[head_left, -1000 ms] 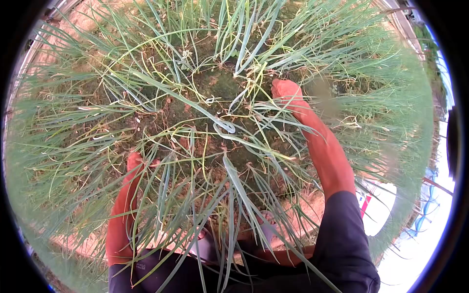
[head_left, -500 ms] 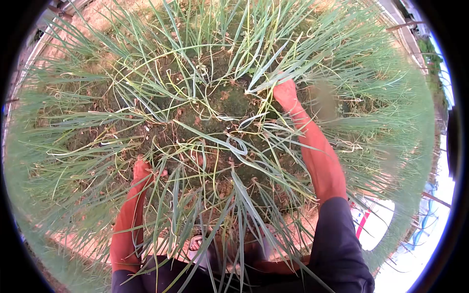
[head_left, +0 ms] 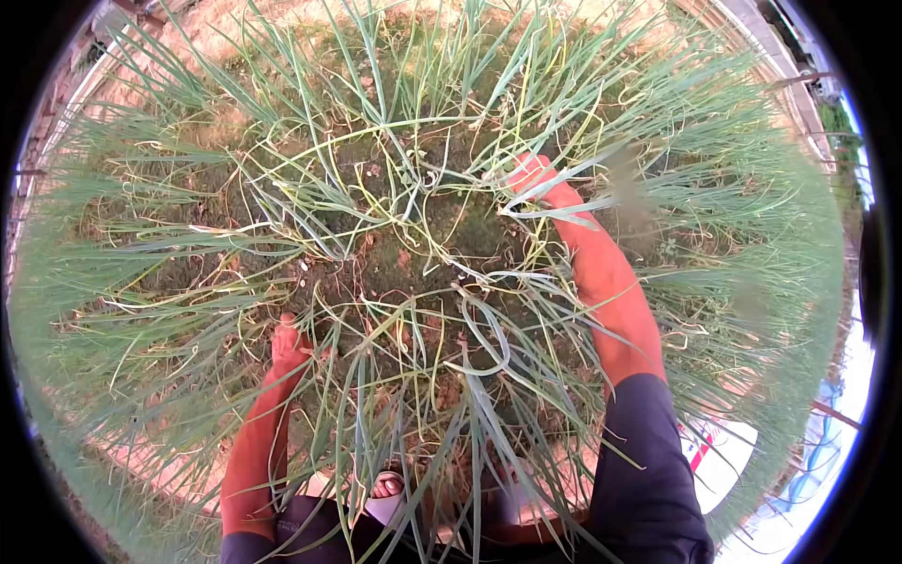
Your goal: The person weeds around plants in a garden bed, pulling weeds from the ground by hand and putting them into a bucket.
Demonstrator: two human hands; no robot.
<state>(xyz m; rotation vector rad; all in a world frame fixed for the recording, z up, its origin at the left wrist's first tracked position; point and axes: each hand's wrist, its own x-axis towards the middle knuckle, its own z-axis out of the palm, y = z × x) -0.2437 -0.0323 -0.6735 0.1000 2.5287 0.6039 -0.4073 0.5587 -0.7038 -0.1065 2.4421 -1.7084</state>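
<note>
The right hand [head_left: 534, 177], at one o'clock, has its fingers curled in among onion-like leaves [head_left: 554, 113]; foliage hides the fingertips, so I can't tell how far they close or whether they hold anything. The left hand [head_left: 289, 346], between eight and nine o'clock, is low by the soil [head_left: 395, 258], thumb apart from the fingers, its grip equally unclear. A looped leaf [head_left: 505, 352] lies near five o'clock, between the forearms. Good handling here probably means parting the foliage gently and working close to the stem bases, without creasing the leaves.
</note>
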